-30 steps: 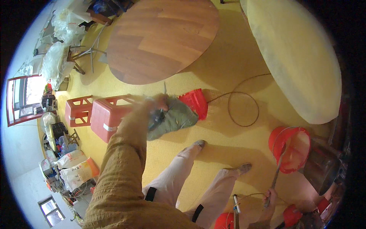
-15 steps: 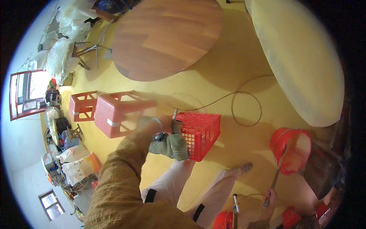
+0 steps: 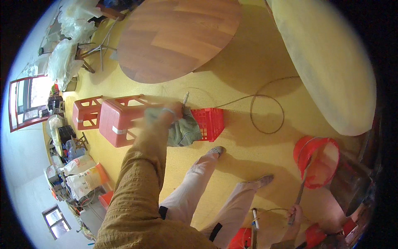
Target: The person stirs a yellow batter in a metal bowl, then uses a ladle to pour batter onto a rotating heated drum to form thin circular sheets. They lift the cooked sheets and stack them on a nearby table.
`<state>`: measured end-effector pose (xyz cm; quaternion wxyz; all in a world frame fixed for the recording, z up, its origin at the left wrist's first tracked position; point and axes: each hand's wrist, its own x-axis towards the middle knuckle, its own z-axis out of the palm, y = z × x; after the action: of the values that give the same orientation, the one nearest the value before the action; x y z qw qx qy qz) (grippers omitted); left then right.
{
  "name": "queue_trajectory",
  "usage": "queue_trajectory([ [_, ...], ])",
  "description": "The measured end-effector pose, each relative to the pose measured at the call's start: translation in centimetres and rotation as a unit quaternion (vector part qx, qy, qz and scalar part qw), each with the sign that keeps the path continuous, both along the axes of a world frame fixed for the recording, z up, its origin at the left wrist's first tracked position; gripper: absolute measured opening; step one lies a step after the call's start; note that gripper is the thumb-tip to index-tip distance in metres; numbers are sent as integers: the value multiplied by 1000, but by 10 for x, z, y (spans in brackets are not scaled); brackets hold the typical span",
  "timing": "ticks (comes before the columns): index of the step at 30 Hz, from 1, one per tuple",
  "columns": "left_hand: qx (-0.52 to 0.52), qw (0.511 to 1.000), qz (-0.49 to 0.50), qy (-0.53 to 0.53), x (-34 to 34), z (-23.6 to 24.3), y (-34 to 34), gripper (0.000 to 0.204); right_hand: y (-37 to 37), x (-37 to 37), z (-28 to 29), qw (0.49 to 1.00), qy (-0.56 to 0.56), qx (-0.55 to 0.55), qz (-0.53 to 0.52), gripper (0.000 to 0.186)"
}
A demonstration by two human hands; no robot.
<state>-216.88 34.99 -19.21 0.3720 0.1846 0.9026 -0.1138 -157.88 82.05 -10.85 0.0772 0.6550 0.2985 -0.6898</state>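
My left hand (image 3: 176, 109), blurred by motion, reaches forward in a brown sleeve and closes at the near left edge of a red plastic crate (image 3: 212, 124). A grey-green cloth (image 3: 184, 132) covers part of the crate beside the hand. A short pale stick-like end (image 3: 185, 98) stands up just past my fingers, which are mostly hidden. At lower right, my right hand (image 3: 294, 214) is wrapped round a long handle (image 3: 303, 186). The handle's far end reaches into a red bucket (image 3: 297, 155), and the tool's head is not clear.
Two pink stools (image 3: 111, 120) stand left of the crate. A round wooden tabletop (image 3: 178, 41) lies ahead, with a large pale oval board (image 3: 327, 70) at right. A thin cord (image 3: 265, 131) loops on the yellow floor. Bags (image 3: 83, 182) crowd the left wall.
My left hand and the red crate have moved forward and slightly left, together with the cloth. The crate looks smaller and farther off. My right hand keeps its hold on the handle.
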Motion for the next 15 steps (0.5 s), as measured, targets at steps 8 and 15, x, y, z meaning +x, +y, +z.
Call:
queue_trajectory([
  [8,95,994,54,26,-7,-12,-25,47,5,-8,-2,999,6,-26,-30,18],
  [15,93,990,96,40,0,5,-24,79,12,4,-10,999,-30,9,-21,17],
])
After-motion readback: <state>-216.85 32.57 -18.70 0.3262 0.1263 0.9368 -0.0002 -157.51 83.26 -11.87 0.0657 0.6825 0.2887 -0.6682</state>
